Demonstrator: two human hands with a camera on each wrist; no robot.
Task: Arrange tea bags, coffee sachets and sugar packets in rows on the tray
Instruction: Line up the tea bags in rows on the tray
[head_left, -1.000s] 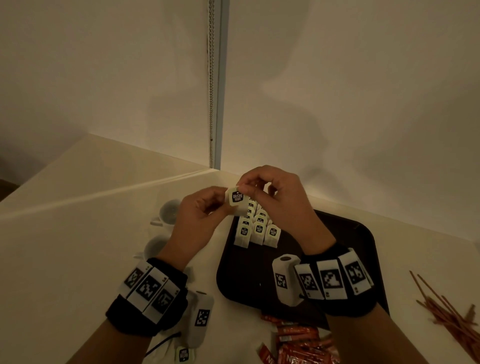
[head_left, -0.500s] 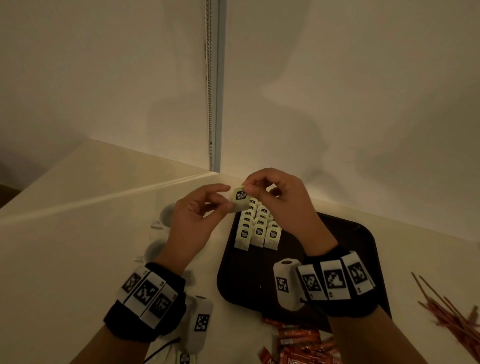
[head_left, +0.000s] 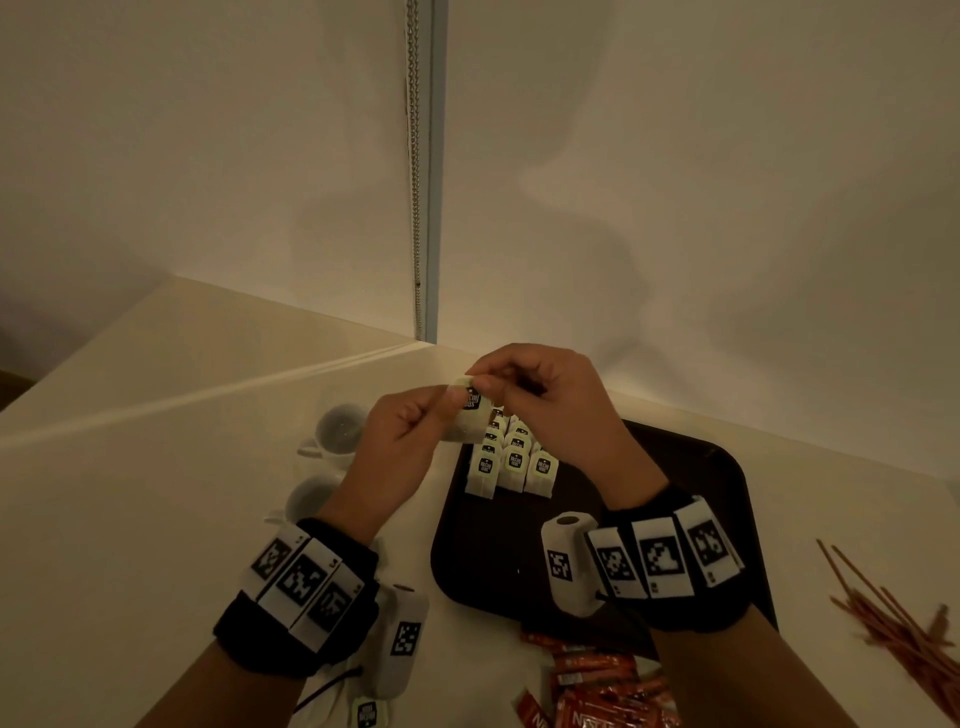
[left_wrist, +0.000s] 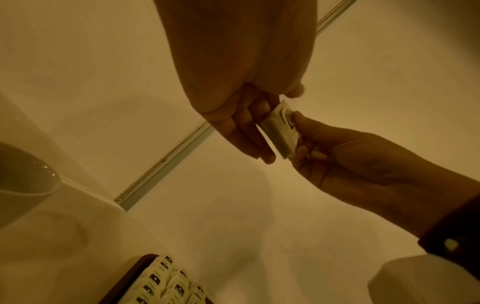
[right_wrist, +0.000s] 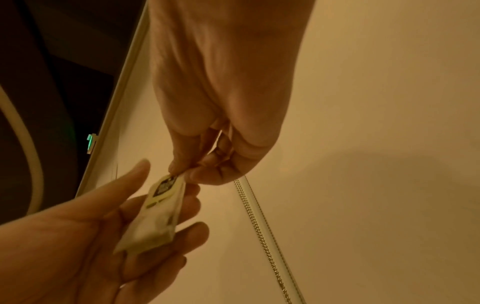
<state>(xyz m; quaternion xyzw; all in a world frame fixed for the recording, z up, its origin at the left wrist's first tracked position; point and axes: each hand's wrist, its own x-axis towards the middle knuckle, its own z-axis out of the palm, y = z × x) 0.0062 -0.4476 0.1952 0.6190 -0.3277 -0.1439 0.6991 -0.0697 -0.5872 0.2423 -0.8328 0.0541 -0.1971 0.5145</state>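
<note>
Nearest, red sachets (head_left: 597, 691) are heaped on the surface (head_left: 130, 519), with a loose tea bag (head_left: 370, 713) to their left and a bundle of thin sticks (head_left: 904, 618) to the right. Beyond them a dark tray (head_left: 675, 467) is set, and tea bags (head_left: 511, 457) are laid on its far left part in what appear to be three rows, though the far ends are hidden. Two cups (head_left: 340, 428) are placed just left of the tray. Above the rows, one bag (head_left: 467, 415) is held in the air: its top is pinched by the right hand (head_left: 550, 410), and its lower part is gripped by the left hand (head_left: 410, 441).
</note>
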